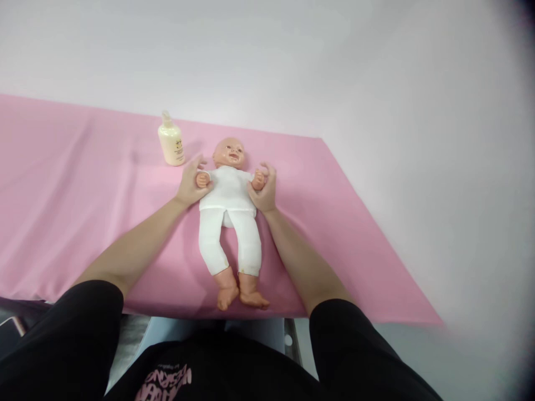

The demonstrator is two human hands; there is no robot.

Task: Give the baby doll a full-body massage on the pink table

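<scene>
And here the whole surface is covered by a pink cloth (137, 223), creased at left. A black shirt (234, 362) is seen at the near edge, pink lettering printed across it. On the cloth a doll (228, 189) is laid on its back, dressed in white, feet pointed toward the wearer. Beyond the left hand (190, 181), just to its left, a cream pump bottle (171, 146) is stood upright. The doll's small fists (203, 180) are framed by that hand and the right hand (268, 188), one each, thumbs placed alongside the torso, fingers curved; whether either grip is closed tight cannot be told.
</scene>
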